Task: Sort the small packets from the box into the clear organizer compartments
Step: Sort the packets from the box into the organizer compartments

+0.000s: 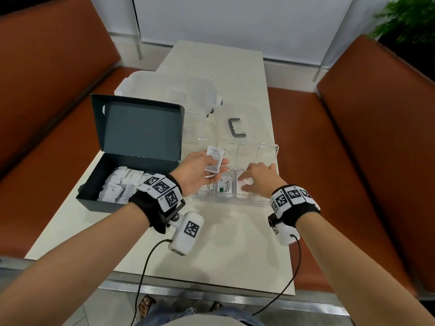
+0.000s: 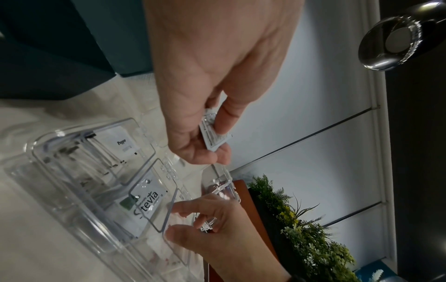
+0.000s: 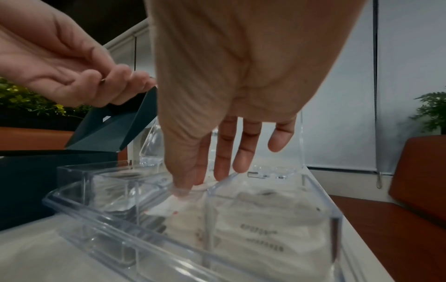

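The open dark box (image 1: pixel 94 201) at the left holds several white packets (image 1: pixel 122 184). To its right stands the clear organizer (image 1: pixel 235 203) (image 2: pixel 48 171) (image 3: pixel 120 219), its lid tipped back. One compartment holds a Stevia packet (image 1: pixel 226 187) (image 2: pixel 144 202), and another holds a Pepper packet (image 2: pixel 123 143). My left hand (image 1: pixel 200 175) (image 2: pixel 205 76) hovers over the organizer's left end, pinching a few small printed packets (image 1: pixel 214 158) (image 2: pixel 213 133). My right hand (image 1: pixel 259 177) (image 3: pixel 217 95) reaches into the compartment right of the Stevia one. Its straight fingers touch a white packet (image 1: pixel 243 184) (image 3: pixel 164 206) lying there.
The box's lid (image 1: pixel 138 128) stands upright behind the box. A grey U-shaped handle (image 1: pixel 236 128) and a translucent plastic container (image 1: pixel 169 90) lie farther back on the narrow white table (image 1: pixel 211 243). Orange benches (image 1: pixel 353 161) flank the table.
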A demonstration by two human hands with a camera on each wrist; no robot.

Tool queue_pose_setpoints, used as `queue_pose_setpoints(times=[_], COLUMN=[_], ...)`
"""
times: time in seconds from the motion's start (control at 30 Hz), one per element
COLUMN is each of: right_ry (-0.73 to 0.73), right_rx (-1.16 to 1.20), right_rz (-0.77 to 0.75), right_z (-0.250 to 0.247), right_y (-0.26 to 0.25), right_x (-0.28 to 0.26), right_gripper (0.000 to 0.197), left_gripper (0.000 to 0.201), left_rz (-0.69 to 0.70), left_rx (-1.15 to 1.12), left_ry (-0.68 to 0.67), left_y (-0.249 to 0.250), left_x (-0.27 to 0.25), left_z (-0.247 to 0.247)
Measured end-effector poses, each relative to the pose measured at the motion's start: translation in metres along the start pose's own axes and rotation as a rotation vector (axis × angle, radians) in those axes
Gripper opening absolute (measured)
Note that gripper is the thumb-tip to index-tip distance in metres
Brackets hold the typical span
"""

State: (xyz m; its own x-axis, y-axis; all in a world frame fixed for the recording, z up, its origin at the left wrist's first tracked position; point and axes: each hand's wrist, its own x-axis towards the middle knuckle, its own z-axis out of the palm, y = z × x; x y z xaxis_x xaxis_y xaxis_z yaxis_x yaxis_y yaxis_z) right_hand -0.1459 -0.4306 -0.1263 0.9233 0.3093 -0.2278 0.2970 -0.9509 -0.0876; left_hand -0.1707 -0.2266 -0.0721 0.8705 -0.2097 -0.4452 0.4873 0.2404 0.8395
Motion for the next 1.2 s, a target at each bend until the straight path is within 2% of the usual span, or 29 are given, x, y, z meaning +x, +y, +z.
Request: queue_pose_setpoints(times=[0.17, 0.3, 0.5, 0.67, 0.93, 1.2], right_ry=[0.017, 0.04, 0.094, 0.066, 0.036, 0.075], right_rx=[0.064, 0.028, -0.029, -0.038, -0.027, -0.078], right_rz=[0.045, 0.089, 0.103, 0.136, 0.146, 0.171], right_z=[0.002, 0.006, 0.008, 0.006, -0.008, -0.027], right_y=[0.003, -0.002, -0.005, -0.009, -0.01, -0.02], right_x=[0.003, 0.005, 0.004, 0.003, 0.004, 0.019], right_gripper=[0.034, 0.039, 0.016, 0.009, 0.015, 0.016], left_gripper=[0.021, 0.021, 0.02, 0.021, 0.02, 0.021], left_rz=[-0.007, -0.009, -0.01, -0.014, -0.02, -0.028], left_rx=[0.003, 0.019, 0.034, 0.037, 0.042, 0.032], left_ry=[0.005, -0.013, -0.008, -0.002, 0.0, -0.012], left_y=[-0.002, -0.004, -0.005, -0.005, -0.003, -0.002], left_x=[0.002, 0.004, 0.006, 0.006, 0.005, 0.0], left_z=[0.0, 0.002, 0.004, 0.003, 0.003, 0.006])
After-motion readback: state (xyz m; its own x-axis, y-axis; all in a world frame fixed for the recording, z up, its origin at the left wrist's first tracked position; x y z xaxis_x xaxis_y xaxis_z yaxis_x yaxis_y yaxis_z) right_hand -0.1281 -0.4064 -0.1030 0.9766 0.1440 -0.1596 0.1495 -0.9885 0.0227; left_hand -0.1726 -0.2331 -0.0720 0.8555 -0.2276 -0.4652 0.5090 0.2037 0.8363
